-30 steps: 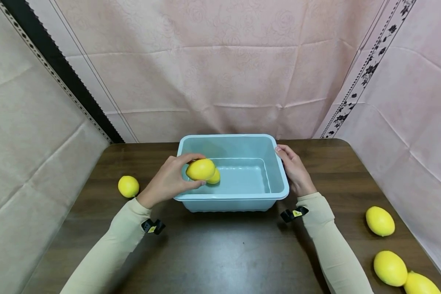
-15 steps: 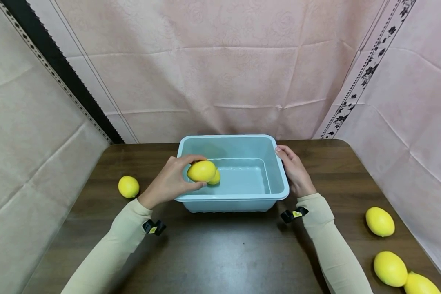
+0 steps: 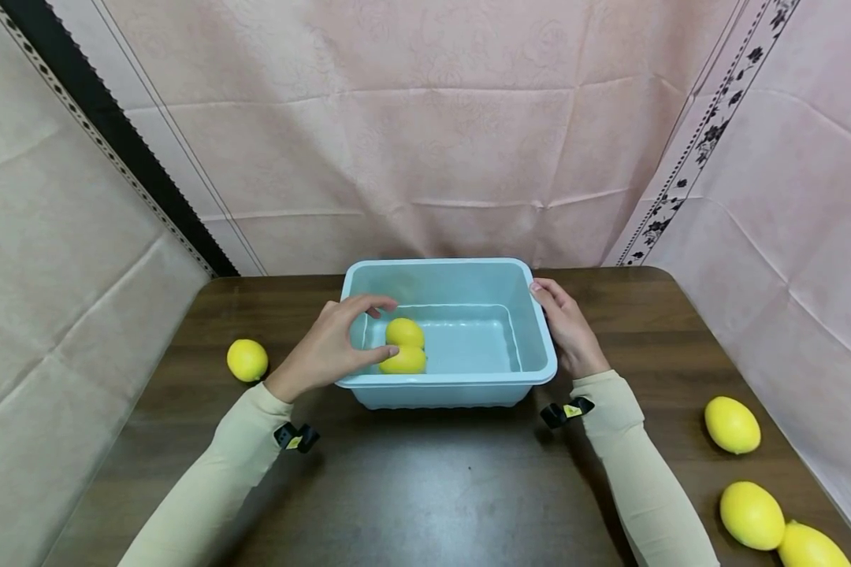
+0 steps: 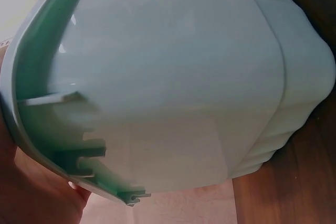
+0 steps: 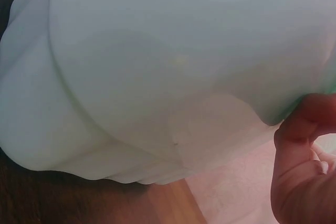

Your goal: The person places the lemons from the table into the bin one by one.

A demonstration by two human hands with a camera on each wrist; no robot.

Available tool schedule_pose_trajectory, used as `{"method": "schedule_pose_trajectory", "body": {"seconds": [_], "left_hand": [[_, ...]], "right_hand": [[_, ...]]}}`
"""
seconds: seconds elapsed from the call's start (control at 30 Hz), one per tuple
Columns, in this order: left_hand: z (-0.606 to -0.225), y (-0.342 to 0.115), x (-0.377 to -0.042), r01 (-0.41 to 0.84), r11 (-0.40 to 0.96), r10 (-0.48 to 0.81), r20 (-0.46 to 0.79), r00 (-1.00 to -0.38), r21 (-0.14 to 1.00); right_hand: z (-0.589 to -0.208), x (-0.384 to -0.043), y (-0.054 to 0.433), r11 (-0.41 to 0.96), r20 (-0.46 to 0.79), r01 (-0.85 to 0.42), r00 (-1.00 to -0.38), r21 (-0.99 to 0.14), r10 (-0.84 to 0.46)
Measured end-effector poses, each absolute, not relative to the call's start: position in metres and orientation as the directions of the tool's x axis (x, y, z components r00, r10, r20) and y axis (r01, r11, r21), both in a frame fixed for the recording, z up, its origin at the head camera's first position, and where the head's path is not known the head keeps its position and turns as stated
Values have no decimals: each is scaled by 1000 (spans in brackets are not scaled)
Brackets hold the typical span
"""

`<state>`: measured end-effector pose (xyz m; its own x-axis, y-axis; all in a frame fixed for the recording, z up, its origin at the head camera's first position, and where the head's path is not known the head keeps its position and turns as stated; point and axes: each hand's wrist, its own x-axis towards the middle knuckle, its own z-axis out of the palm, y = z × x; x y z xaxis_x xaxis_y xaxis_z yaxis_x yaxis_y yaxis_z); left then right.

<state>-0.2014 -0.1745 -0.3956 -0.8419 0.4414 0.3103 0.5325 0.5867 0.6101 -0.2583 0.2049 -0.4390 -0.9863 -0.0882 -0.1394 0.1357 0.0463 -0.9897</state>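
Observation:
A light blue plastic basin stands on the table, with two yellow lemons inside near its left end. The rear lemon touches the front lemon. Over the basin's left rim reaches my left hand, thumb and fingers spread apart and nothing held between them. Its thumb covers part of the front lemon; whether it touches cannot be seen. My right hand grips the basin's right rim. Both wrist views show mostly the basin's outer wall, with part of the right hand at the rim.
Left of the basin, a lemon lies on the dark wooden table. Several more lemons, among them one lemon and another lemon, lie along the right edge. A pale cloth hangs behind the table.
My left hand has let go of a lemon, which has dropped to the basin's bottom in front of the other one. The right hand has stayed at the rim.

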Motion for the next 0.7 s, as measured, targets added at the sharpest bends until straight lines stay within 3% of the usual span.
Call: {"method": "schedule_pose_trajectory", "body": {"seconds": [0.7], "left_hand": [[-397,-178,-194,526,584,398,347,-850,618]], "right_hand": [[-437,-256,203,36,-129,126,-988,-991,-84]]}}
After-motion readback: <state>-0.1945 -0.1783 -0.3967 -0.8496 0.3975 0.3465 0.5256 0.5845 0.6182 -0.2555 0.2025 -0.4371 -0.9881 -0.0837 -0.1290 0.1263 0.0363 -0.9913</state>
